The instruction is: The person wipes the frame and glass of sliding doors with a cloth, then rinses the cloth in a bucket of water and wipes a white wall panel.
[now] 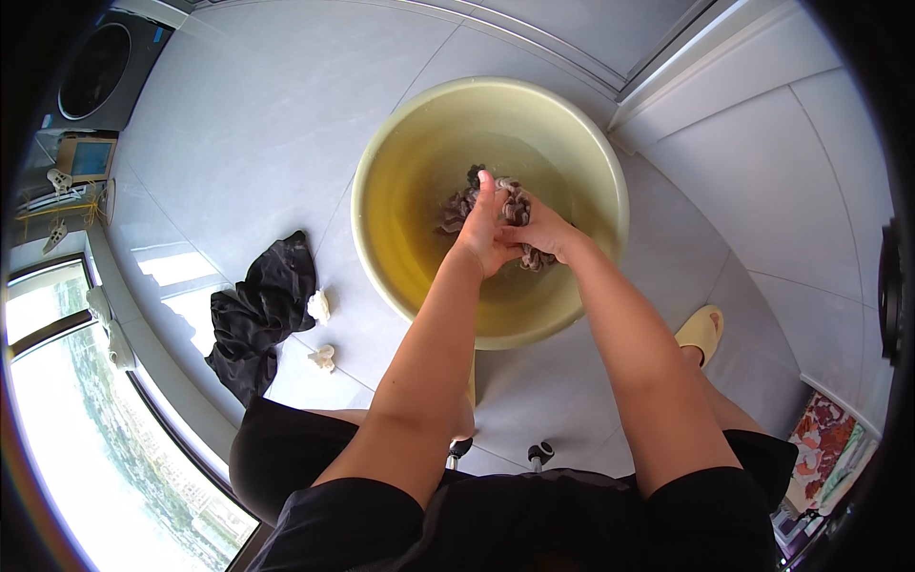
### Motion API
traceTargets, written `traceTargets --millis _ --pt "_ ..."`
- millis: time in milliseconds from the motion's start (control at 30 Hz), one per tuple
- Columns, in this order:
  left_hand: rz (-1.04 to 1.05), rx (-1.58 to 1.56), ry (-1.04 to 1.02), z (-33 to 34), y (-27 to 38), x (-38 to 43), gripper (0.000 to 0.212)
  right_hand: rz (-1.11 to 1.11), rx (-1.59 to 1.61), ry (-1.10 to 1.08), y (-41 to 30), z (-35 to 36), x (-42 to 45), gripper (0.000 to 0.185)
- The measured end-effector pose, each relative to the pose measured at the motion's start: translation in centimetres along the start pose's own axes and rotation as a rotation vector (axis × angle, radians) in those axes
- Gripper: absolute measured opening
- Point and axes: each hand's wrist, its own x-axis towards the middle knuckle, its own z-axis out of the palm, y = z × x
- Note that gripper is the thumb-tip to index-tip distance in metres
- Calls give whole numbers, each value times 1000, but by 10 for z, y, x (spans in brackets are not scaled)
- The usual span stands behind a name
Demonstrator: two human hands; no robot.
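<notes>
A large pale yellow plastic basin (490, 342) stands on the floor before me, with shallow water in its bottom. Over its middle, my left hand (485, 232) and my right hand (545, 230) meet on a wet, bunched grey-brown textile (516, 207). Folds of it show to the left of my left hand and hang below my right hand. My left thumb points up, and the fingers of both hands overlap, so part of the grip is hidden. A small dark clump (475, 174) shows just beyond the left thumb; whether it belongs to the same textile cannot be told.
A crumpled black cloth (264, 307) lies on the tiled floor to the left, beside two small whitish crumpled pieces, one nearer the cloth (319, 307). A front-loading washer (96, 71) stands far left, above a window (129, 443). Cabinet panels (772, 179) rise on the right.
</notes>
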Motion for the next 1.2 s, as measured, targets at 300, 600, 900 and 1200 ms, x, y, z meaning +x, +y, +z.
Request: traceTargets --millis 300,600,900,1200 --pt "-97 70 521 -18 -42 31 72 440 -809 379 9 25 8 58" --pt "33 -790 -256 29 -14 8 77 -613 -567 440 -92 16 -134 45" --pt "-7 -667 -238 23 -1 -10 28 -767 -395 296 -147 -37 -204 49" --pt "111 -964 -302 54 7 -101 43 -80 1199 -131 -37 -4 -39 40"
